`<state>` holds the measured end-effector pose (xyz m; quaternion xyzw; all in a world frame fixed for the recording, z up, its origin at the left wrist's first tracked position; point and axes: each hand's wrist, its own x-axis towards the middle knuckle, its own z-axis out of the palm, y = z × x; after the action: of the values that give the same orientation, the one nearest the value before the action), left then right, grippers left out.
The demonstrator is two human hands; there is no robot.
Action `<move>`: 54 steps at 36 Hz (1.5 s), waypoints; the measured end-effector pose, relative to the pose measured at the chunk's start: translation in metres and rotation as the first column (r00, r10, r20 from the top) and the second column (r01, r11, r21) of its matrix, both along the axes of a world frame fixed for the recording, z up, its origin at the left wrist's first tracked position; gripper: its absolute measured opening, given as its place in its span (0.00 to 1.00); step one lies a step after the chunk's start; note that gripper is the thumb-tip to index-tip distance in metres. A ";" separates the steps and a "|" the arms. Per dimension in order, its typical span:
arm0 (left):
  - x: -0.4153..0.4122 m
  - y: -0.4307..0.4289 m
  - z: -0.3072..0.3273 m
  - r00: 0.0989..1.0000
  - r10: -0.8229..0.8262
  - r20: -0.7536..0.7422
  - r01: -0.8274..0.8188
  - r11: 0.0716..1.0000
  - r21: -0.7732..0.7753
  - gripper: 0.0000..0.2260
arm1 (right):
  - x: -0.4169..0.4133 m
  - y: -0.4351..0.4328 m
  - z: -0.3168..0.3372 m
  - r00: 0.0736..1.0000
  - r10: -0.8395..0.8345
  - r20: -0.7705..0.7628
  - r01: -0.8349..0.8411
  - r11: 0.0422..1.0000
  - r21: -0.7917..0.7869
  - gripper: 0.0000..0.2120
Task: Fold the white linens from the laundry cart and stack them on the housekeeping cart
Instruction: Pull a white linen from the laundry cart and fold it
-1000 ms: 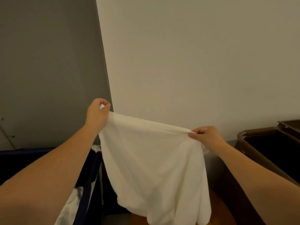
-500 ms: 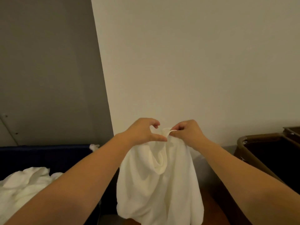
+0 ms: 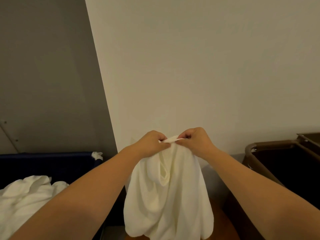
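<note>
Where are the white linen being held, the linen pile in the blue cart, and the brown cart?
held linen (image 3: pixel 166 196): head view, middle of the hanging cloth.
linen pile (image 3: pixel 26 196): head view, middle of the heap.
brown cart (image 3: pixel 248 148): head view, rounded left corner of its rim.

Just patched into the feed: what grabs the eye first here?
A white linen hanging mid-frame, its top edge pinched by the left hand and right hand. More white linens lie heaped in the navy laundry cart at lower left; a brown cart stands at right.

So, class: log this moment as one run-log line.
left hand: pinches white linen top | right hand: pinches same top | white linen: hangs below hands
</note>
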<state>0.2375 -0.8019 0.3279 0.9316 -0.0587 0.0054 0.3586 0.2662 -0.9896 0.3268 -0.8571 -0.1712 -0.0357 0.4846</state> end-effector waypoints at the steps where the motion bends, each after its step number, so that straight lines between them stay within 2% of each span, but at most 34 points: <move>1: 0.000 0.001 0.000 1.000 0.019 0.022 -0.018 0.999 -0.026 0.06 | 0.001 -0.001 0.000 1.000 0.011 0.001 -0.011 1.000 -0.021 0.01; 8: -0.001 0.004 0.025 0.985 0.047 0.167 -0.033 0.996 -0.087 0.05 | 0.002 -0.010 -0.008 0.982 0.158 -0.101 -0.179 0.951 -0.251 0.05; 19: 0.000 0.024 0.060 0.954 0.129 0.270 -0.129 0.992 -0.018 0.07 | -0.001 -0.001 -0.014 0.939 0.284 -0.193 -0.330 0.900 -0.283 0.10; 23: -0.001 0.035 0.065 0.941 0.161 0.298 -0.173 0.985 0.014 0.07 | 0.003 -0.006 -0.016 0.942 0.273 -0.195 -0.319 0.909 -0.267 0.08; 27: 0.001 0.047 0.069 0.923 0.225 0.311 -0.227 0.973 -0.030 0.07 | 0.007 -0.015 -0.018 0.943 0.264 -0.205 -0.316 0.903 -0.292 0.07; 31: 0.008 0.059 0.074 0.913 0.269 0.308 -0.266 0.963 -0.050 0.07 | 0.008 -0.024 -0.023 0.940 0.248 -0.234 -0.313 0.901 -0.300 0.11; 37: 0.017 0.070 0.073 0.892 0.295 0.343 -0.316 0.949 0.006 0.08 | 0.019 -0.050 -0.029 0.956 0.153 -0.248 -0.242 0.891 -0.383 0.18; 45: 0.031 0.076 0.067 0.855 0.355 0.378 -0.388 0.922 0.013 0.09 | 0.030 -0.083 -0.034 0.969 0.021 -0.247 -0.121 0.911 -0.394 0.13; 50: 0.039 0.083 0.060 0.852 0.366 0.375 -0.410 0.911 0.043 0.10 | 0.035 -0.093 -0.043 0.964 -0.042 -0.262 -0.071 0.910 -0.408 0.17; 54: 0.041 0.084 0.057 0.844 0.383 0.376 -0.428 0.903 0.042 0.10 | 0.036 -0.097 -0.043 0.961 -0.047 -0.271 -0.071 0.909 -0.412 0.14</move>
<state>0.2781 -0.7182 0.3845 0.9264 0.0751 0.2472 0.2737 0.3021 -1.0861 0.2836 -0.9362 -0.1112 0.1242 0.3094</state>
